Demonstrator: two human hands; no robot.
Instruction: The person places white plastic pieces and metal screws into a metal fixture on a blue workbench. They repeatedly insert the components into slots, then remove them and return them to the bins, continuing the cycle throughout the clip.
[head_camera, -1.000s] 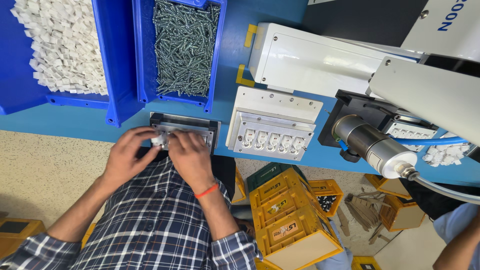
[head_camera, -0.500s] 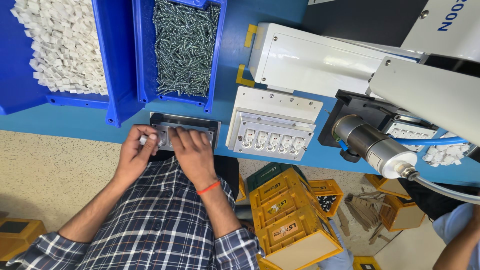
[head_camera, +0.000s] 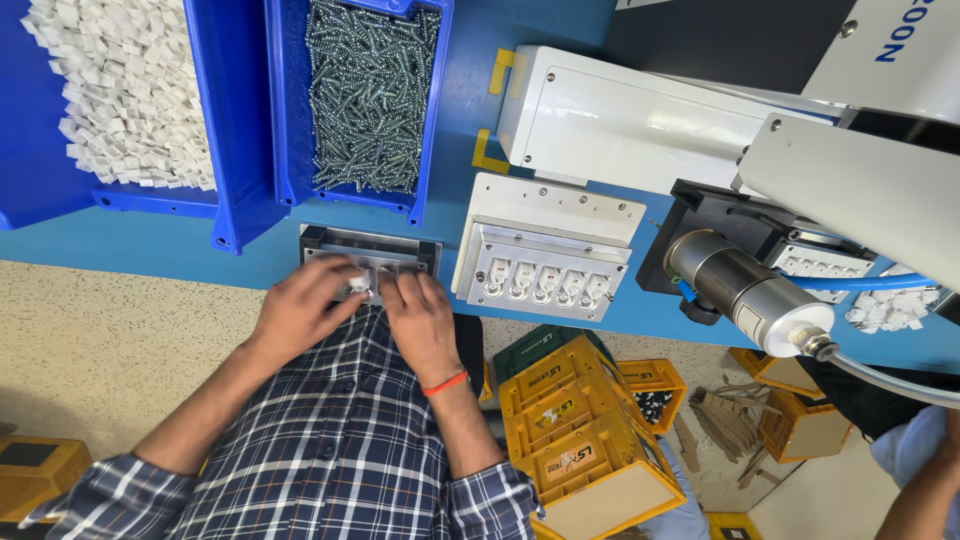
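Note:
A small grey metal fixture (head_camera: 400, 250) sits at the near edge of the blue table (head_camera: 150, 245). My left hand (head_camera: 300, 308) rests over its left part and pinches a small white plastic piece (head_camera: 357, 284) at the fingertips. My right hand (head_camera: 422, 322), with an orange band on the wrist, lies beside it, its fingers bent down onto the middle of the fixture. The fingers hide what is under them. The two hands almost touch.
Behind the fixture stand a blue bin of white plastic pieces (head_camera: 120, 95) and a blue bin of screws (head_camera: 368, 95). To the right lie a white plate holding a row of sockets (head_camera: 545, 280), a white machine housing (head_camera: 640, 125) and a metal cylinder (head_camera: 745, 290). Yellow crates (head_camera: 580, 430) stand on the floor.
Both hands have shifted a little to the right over the fixture and drawn closer together. A white piece now shows at my left fingertips.

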